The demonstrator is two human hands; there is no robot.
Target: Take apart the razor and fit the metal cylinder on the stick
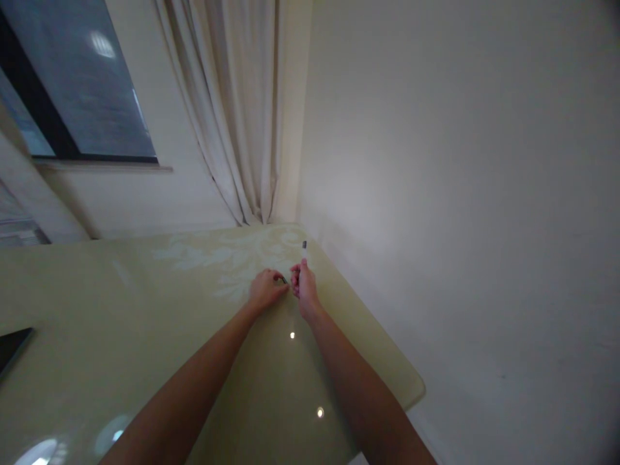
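Over the far corner of a glossy pale green table point(145, 297), my two hands are close together, apart by a small gap. My right hand point(305, 287) is closed on a slim white marker-like stick point(304, 250), its dark end pointing up and away from me. Between the thumb and fingers of my left hand point(266, 289) is a small dark piece point(284, 280), too small to name. The lower part of the stick is hidden in my right fingers.
A bare wall point(436, 194) runs along the table's right edge. Behind the table hang a beige curtain point(242, 110) and a dark-framed window point(92, 77). A dark flat object point(13, 345) lies at the left edge. A white corner point(359, 459) shows at the bottom.
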